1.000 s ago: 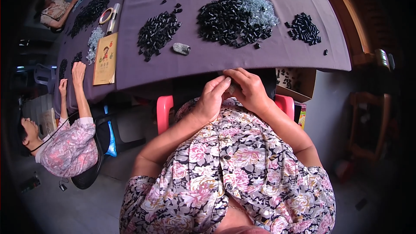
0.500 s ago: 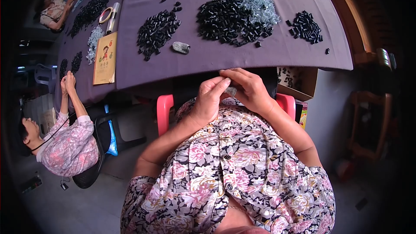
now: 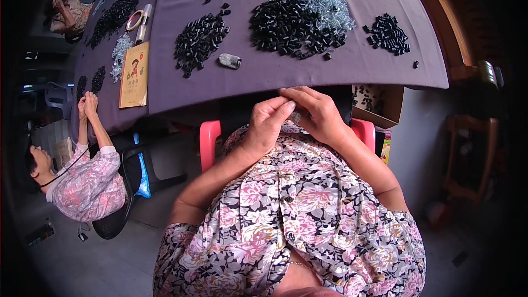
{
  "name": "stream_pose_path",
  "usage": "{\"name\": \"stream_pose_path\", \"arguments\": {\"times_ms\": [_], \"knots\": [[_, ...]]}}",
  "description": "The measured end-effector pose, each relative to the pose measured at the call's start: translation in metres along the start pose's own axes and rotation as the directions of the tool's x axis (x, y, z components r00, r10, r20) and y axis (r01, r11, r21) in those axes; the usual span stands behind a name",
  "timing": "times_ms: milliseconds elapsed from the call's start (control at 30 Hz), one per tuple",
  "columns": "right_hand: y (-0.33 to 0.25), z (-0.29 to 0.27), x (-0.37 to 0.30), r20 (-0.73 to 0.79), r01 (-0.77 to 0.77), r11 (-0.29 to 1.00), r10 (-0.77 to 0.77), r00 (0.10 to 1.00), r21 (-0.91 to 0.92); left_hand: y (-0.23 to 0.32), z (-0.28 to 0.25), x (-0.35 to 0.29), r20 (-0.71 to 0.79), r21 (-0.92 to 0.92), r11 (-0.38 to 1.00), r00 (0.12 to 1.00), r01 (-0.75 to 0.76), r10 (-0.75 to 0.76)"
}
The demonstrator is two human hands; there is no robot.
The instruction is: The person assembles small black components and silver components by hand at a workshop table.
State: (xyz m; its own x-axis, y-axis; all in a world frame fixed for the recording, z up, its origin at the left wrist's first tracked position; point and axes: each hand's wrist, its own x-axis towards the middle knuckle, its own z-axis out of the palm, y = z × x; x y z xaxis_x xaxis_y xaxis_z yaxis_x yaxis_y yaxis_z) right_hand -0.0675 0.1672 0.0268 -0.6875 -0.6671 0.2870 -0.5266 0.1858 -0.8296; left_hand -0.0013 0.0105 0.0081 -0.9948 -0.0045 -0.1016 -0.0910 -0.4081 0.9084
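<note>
The seated co-worker's hands (image 3: 89, 106), previously apart, now meet, clear of the small black pile (image 3: 98, 79). The far person's forearm (image 3: 65, 13) is drawn back. Less grey item (image 3: 296, 116) shows between left hand (image 3: 267, 125) and right hand (image 3: 319, 116).

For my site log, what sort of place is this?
Probably an informal handwork space: small black parts and clear pieces lie heaped on a cloth-covered table, and a co-worker sits at the left.
</note>
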Motion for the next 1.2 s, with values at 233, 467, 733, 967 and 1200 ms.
{"name": "stream_pose_path", "arguments": {"times_ms": [233,467,733,967,1200], "knots": [[-0.006,0.002,0.004,-0.067,0.063,0.991,-0.071,0.995,-0.116,0.001,0.003,0.003,-0.059,0.064,0.995,0.995,-0.071,0.075],[-0.003,0.006,0.002,-0.069,0.068,0.987,-0.079,0.995,-0.143,-0.016,-0.01,0.003,-0.003,0.119,0.993,1.0,-0.028,0.028],[-0.003,0.006,0.0,-0.076,0.061,0.996,-0.066,0.995,-0.067,-0.004,-0.002,0.0,0.016,0.137,0.99,0.999,-0.044,0.042],[-0.001,0.007,0.001,-0.065,0.08,0.997,-0.081,0.995,-0.021,-0.007,-0.004,0.0,0.019,0.063,0.998,1.0,-0.022,0.02],[0.002,0.009,0.003,-0.079,0.121,0.992,-0.124,0.989,-0.045,-0.004,0.0,0.0,-0.021,0.014,1.0,1.0,-0.013,0.013]]}}
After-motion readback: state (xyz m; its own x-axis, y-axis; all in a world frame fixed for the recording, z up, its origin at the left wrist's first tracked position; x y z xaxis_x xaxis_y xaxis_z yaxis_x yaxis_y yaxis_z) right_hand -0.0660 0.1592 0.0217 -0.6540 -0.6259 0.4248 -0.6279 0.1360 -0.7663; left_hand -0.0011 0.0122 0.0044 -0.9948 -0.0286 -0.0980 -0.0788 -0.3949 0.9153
